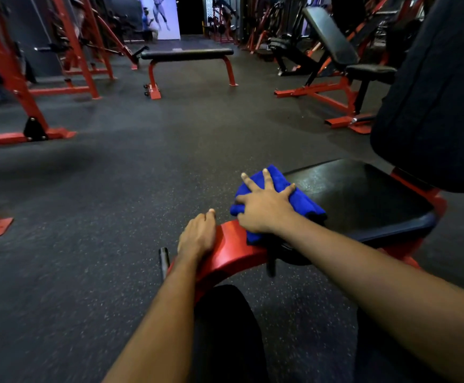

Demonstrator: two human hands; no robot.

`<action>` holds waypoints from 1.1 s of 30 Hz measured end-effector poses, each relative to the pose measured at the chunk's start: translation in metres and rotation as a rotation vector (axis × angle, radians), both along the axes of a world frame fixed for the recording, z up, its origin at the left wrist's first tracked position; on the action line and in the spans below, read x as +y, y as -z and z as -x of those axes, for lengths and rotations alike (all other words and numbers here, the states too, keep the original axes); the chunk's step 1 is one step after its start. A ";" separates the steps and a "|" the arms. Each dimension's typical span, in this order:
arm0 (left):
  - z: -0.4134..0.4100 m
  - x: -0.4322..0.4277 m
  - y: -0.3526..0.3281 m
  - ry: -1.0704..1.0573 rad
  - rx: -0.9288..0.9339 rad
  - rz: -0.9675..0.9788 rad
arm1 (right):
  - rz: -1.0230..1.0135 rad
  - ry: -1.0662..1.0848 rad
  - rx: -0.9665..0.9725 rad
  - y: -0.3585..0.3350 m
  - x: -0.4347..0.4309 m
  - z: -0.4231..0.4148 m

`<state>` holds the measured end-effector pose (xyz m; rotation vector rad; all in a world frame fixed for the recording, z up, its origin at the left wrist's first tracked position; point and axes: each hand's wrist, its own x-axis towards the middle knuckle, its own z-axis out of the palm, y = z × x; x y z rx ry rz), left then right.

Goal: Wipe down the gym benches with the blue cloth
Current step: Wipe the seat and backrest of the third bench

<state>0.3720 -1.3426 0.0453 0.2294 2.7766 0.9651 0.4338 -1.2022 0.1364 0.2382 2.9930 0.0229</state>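
While the right grip (264, 205) lies palm-down on the blue cloth (305, 204) with all its fingers spread wide and straight, pressing rather than clasping it, the left grip (197, 236) rests on the red frame (233, 252) just beside it, its fingers bent over the frame's far edge and clenched on the metal. The cloth sits bunched at the near-left corner of the desk (363, 194), a black padded seat. Part of it lies on the pad and part hangs over onto the red frame below the wrist. Behind the seat, at the right edge of the view, the dark backrest (432, 92) rises steeply. Both bare forearms reach in from the bottom of the view, and the person's dark-clad legs show between and below them. The speckled black rubber floor (114, 189) stretches away to a flat bench (186, 55) with red legs standing well apart in the middle distance. An incline bench (333, 42) on a red base stands to the right of it. Red machine frames line the left side, blurred.
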 end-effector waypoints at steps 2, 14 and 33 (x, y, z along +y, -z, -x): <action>-0.002 0.000 -0.001 0.002 0.005 -0.012 | -0.035 0.054 -0.051 -0.004 -0.005 0.021; -0.006 0.001 -0.004 0.028 0.045 0.045 | -0.112 0.015 0.256 0.022 -0.018 -0.076; -0.007 0.004 -0.004 -0.047 0.049 -0.045 | 0.294 0.658 0.193 -0.010 0.146 -0.043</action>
